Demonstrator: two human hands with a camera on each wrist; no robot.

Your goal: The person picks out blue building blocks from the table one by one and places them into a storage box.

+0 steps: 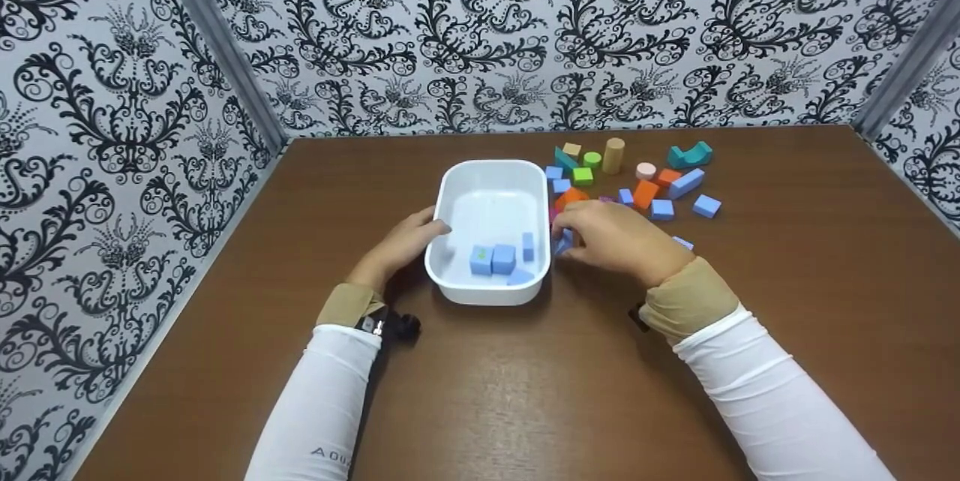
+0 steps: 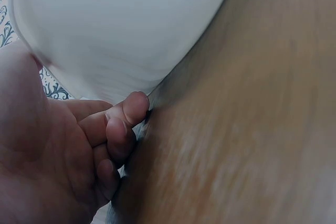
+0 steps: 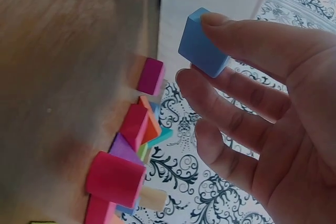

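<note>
A white plastic tub stands on the table with several light blue blocks lying in its near end. My left hand holds the tub's left wall, thumb over the rim and fingers outside against it. Just beyond the right wall, my right hand pinches a blue block between thumb and fingers. In the right wrist view this block is off the table, in front of the tub's outer side.
Several loose blocks lie on the brown table right of the tub: a wooden cylinder, a teal arch, an orange block and blue ones. Patterned panels enclose the back and sides.
</note>
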